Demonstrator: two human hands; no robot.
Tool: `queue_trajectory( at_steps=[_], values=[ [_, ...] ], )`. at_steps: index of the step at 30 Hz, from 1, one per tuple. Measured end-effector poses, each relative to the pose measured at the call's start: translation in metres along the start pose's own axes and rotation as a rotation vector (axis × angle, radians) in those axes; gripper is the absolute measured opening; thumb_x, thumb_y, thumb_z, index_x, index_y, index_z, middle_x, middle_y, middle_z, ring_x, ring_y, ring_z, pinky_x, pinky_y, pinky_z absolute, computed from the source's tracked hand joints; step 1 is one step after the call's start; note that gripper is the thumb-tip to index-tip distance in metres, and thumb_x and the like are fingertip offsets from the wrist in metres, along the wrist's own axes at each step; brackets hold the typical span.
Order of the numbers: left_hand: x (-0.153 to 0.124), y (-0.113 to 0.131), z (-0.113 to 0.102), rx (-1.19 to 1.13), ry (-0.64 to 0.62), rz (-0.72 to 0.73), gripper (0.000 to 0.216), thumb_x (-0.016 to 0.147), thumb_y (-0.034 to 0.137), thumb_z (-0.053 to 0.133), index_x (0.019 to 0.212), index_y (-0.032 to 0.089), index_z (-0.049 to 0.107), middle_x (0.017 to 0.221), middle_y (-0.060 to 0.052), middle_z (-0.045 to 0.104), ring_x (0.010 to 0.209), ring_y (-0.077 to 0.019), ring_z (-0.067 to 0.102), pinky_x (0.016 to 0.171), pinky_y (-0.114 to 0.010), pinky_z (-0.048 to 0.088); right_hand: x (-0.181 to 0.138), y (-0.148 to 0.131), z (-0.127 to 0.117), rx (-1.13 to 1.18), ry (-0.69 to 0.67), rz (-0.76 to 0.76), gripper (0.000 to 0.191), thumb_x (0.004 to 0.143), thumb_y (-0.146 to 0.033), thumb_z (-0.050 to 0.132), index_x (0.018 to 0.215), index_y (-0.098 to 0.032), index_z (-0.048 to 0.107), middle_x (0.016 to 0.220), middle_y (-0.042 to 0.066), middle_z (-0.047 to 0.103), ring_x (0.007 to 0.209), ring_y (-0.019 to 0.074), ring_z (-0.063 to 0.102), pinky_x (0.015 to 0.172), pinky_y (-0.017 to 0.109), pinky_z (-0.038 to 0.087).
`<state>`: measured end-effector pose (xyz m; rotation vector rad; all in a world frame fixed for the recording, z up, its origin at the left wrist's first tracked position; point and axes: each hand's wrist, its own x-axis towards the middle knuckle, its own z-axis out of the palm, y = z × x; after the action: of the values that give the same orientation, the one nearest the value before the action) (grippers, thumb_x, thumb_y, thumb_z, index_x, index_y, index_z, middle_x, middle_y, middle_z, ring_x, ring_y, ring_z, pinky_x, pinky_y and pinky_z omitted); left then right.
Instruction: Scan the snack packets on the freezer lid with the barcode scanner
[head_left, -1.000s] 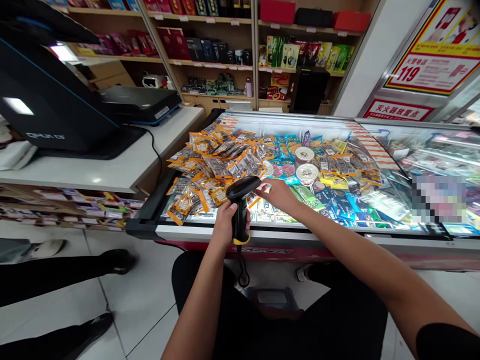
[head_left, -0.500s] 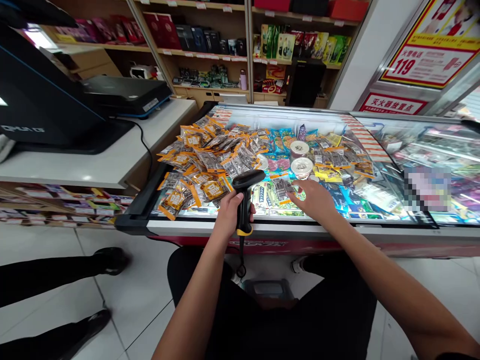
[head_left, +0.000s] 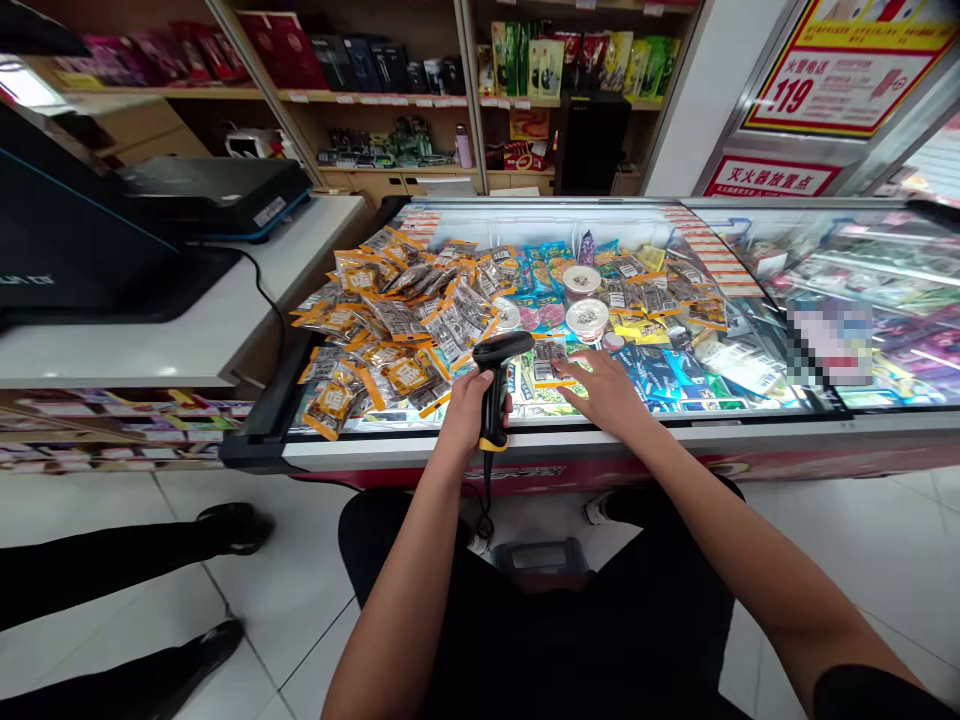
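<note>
My left hand (head_left: 466, 412) is wrapped round the grip of a black and yellow barcode scanner (head_left: 495, 390), its head raised above the glass lid of the chest freezer (head_left: 450, 447). Just right of the scanner head, a clear snack packet with orange edges (head_left: 547, 362) lies flat, barcode side up. Fingertips of my right hand (head_left: 606, 392) rest at the packet's right edge, fingers stretched and apart. To the left spreads a heap of similar orange-edged packets (head_left: 397, 315). A smaller group of these packets (head_left: 656, 295) lies right of the tubs.
Frozen goods, including white-lidded tubs (head_left: 587, 318), show through the glass. A counter (head_left: 187, 345) with a black scale (head_left: 217, 190) stands at the left. Stocked shelves (head_left: 375, 100) are behind. Another person's legs (head_left: 105, 575) are at lower left. The scanner's cable (head_left: 486, 490) hangs down.
The view has shifted slightly. My left hand has brought the scanner a little to the right, closer to the single packet. My right fingertips have moved slightly left over its edge.
</note>
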<state>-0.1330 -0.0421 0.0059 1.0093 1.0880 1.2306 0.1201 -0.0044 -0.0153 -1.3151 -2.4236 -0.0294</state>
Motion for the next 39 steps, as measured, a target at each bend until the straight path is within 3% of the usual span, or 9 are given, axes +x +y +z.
queue_trajectory(
  at_steps=[9,39],
  values=[
    [0.009,-0.005,0.001,-0.049,-0.050,-0.082,0.051,0.087,0.061,0.054,0.106,0.014,0.064,0.062,-0.002,0.066,0.041,-0.0153,0.058,0.036,-0.024,0.041,-0.002,0.008,0.002,0.078,0.005,0.006,0.047,0.103,-0.048,0.055,0.146,-0.031,0.061,0.134,0.014,0.058,0.130,0.0349,0.052,0.104,0.052,0.048],
    [0.005,-0.009,-0.002,-0.017,-0.093,-0.124,0.051,0.089,0.059,0.052,0.110,0.014,0.064,0.062,-0.002,0.064,0.042,-0.0165,0.059,0.039,-0.026,0.043,-0.004,0.013,0.008,0.188,0.037,-0.006,0.045,0.103,-0.046,0.054,0.145,-0.032,0.061,0.139,0.012,0.059,0.132,0.0322,0.053,0.108,0.051,0.047]
  ],
)
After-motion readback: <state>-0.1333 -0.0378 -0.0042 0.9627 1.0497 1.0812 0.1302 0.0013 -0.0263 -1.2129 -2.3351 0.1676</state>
